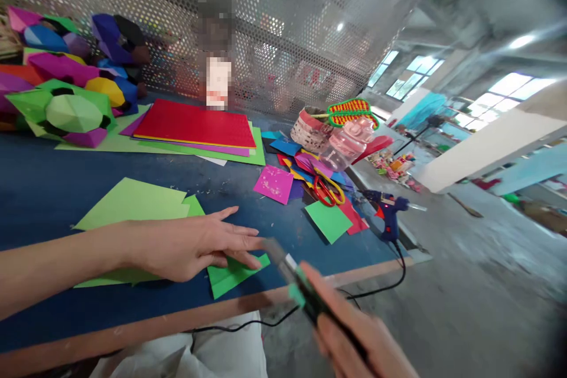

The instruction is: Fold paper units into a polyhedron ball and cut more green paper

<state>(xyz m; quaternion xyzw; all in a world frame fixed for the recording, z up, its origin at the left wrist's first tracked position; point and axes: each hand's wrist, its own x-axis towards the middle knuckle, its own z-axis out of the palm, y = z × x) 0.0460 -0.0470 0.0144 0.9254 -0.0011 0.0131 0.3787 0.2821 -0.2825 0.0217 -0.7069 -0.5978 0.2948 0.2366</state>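
My left hand [190, 245] lies flat with its fingers spread, pressing on a green paper piece [230, 277] near the table's front edge. Light green sheets [128, 201] lie under and behind my left wrist. My right hand [354, 331], blurred by motion, is closed around a dark utility knife [312, 298] with a green part. The knife's blade end points up and left, close to my left fingertips and above the table edge.
On the blue table [39, 183] are stacked coloured sheets [195, 124], folded paper shapes [71, 112], scissors [326, 189], a clear pink bottle [348, 142], a tin [311, 130] and a blue glue gun [390, 212]. The gun's black cord [376, 292] hangs past the front edge.
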